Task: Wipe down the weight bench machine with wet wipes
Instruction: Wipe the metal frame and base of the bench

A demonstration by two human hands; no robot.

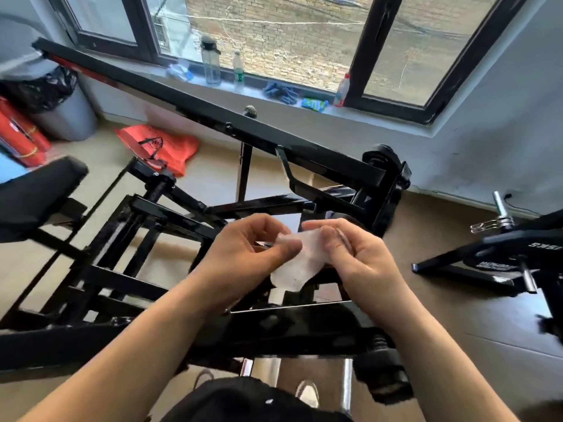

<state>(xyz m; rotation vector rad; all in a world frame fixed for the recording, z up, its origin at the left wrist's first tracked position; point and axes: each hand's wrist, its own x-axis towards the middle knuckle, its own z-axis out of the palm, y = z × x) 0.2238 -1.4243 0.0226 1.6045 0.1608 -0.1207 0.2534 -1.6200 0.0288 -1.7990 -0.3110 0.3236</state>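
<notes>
Legible on the black weight plate [515, 252] at the right edge: "5KG" in pale characters, cropped by the frame. Beneath it on the same plate, a second pale line, too blurred to read. Black print on the orange bag [164, 144] and lettering on the green packet [315, 104]: illegible.

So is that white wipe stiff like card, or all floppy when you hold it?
Probably floppy: the wipe sags and crumples between the left hand and right hand, with its lower edge hanging loose. It looks light too, since a pinch from the fingers seems enough to hold it. It looks thin, so it might tear if pulled hard.
</notes>
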